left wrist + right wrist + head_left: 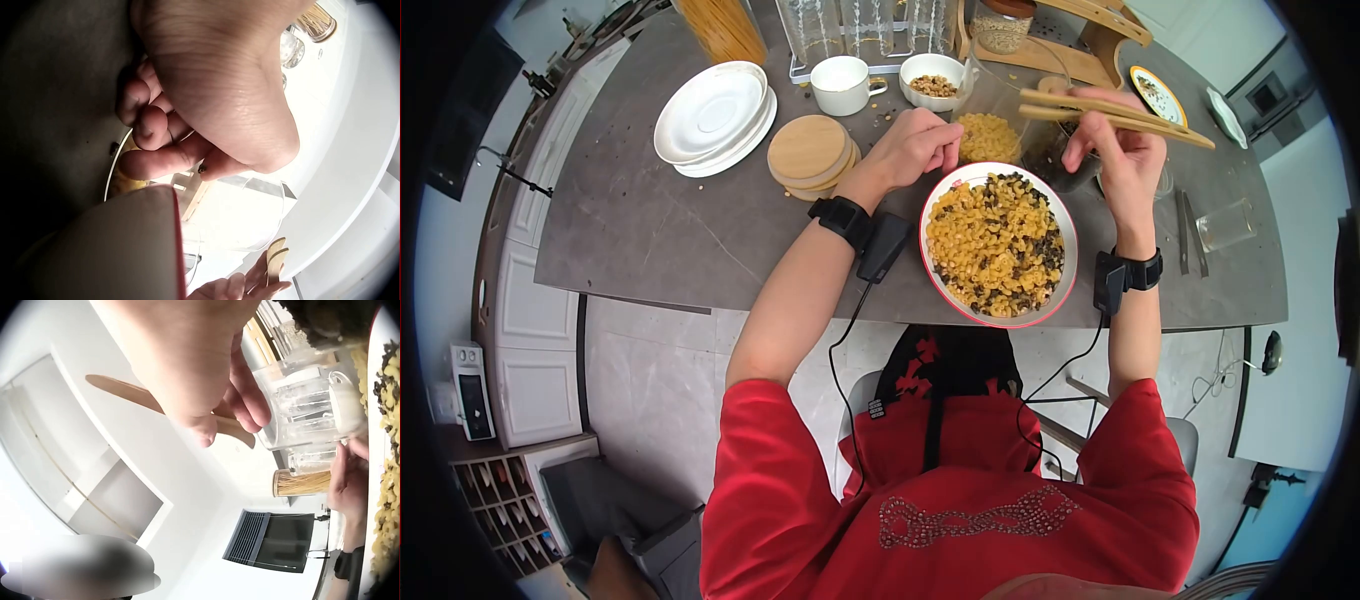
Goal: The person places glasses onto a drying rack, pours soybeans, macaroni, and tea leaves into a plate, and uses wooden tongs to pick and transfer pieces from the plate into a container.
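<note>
While the wooden tongs [1050,103] hang in the air, the bowl [1000,322] looks seriously full

Since the wooden tongs are the star of the show, start there: they're at about 2 o'clock from the bowl, held up off the grey table [630,230]; the right hand [1122,165] grips them with its fingers curled round the wood; the bowl itself is white with a red rim and sits at the table edge nearest the person, loaded with yellow pasta-looking pieces [975,235] and dark bits [1049,253], the dark stuff pretty heavy around 3 o'clock.

Left hand [915,148] is at 11 o'clock, near the rim, fingers bent inward; a small dark speck shows between them in the left wrist view, but honestly I can't tell if it's pinched or just behind them.

Further out, a clear container [992,90] with more yellow pieces is at 12 o'clock; a small white bowl [930,102] of brown bits is past it toward 11; there's a white mug [840,95] between 10 and 11; wooden discs [808,145] are at 10, stacked white plates [715,115] beyond those; metal tweezers [1182,235] lie at 3, just beside a drinking glass [1228,228].
</note>
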A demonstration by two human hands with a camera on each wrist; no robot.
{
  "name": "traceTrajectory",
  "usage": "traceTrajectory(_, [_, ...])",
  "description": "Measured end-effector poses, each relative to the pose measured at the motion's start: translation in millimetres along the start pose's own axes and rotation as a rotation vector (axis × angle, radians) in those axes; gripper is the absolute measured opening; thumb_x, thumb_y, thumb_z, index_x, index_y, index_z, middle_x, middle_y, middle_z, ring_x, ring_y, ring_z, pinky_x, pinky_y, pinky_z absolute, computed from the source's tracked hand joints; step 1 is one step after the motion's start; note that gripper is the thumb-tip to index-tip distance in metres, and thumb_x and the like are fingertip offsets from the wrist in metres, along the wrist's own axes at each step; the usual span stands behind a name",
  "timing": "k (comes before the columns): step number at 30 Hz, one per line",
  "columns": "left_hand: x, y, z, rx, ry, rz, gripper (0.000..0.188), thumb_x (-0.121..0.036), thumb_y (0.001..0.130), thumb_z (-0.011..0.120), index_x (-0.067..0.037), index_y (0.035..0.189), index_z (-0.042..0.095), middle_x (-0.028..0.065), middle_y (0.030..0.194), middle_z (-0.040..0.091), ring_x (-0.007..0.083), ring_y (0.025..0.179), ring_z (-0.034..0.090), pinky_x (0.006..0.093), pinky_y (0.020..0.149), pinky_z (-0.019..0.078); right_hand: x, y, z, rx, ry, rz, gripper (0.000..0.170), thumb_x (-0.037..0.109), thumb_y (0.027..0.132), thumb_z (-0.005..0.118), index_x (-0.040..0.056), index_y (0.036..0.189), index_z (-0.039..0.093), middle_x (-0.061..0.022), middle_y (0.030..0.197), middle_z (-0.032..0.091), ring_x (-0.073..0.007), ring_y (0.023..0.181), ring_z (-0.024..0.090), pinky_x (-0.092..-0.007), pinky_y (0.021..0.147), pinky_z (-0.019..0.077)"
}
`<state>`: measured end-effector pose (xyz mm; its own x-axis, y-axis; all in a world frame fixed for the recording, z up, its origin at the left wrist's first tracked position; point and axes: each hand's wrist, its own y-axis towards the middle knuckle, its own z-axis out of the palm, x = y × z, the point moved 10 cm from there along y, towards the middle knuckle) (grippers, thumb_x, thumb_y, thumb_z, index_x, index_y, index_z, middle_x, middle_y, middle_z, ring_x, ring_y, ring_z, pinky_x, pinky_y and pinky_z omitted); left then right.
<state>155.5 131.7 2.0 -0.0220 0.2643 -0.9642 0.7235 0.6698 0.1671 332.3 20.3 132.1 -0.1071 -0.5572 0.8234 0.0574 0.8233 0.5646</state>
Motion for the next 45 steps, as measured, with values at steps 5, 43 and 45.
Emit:
traceTrajectory(5, [-5,-2,0,-0.002,0.014,-0.001,0.053,-0.033,0.103,0.052,0.002,0.066,0.066,0.0028,0.055,0.054,0.0083,0.049,0.042,0.0272,0.050,0.0311,-16,-17,46,0.365,-0.367,0.109,0.016,0.008,0.091,0.080,0.0029,0.105,0.076,0.0017,0.079,0.072,-0.0032,0.056,0.058,-0.0207,0.049,0.0404])
traceTrajectory(43, [0,-2,2,0.025,0.033,-0.012,0.045,-0.027,0.102,0.058,0.004,0.071,0.070,-0.0010,0.053,0.050,0.0065,0.050,0.041,0.0259,0.050,0.0296,-22,-30,78,0.610,-0.542,-0.033,0.020,0.022,0.090,0.080,0.0099,0.106,0.078,-0.0059,0.086,0.075,-0.0211,0.057,0.058,-0.0310,0.057,0.0473])
traceTrajectory(45, [-1,-1,2,0.028,0.031,-0.009,0.045,-0.027,0.101,0.058,0.004,0.071,0.070,-0.0011,0.053,0.050,0.0063,0.050,0.041,0.0259,0.050,0.0296,-27,-30,76,0.613,-0.595,0.009,0.020,0.023,0.091,0.079,0.0089,0.106,0.078,-0.0071,0.084,0.074,-0.0223,0.058,0.059,-0.0309,0.058,0.0483])
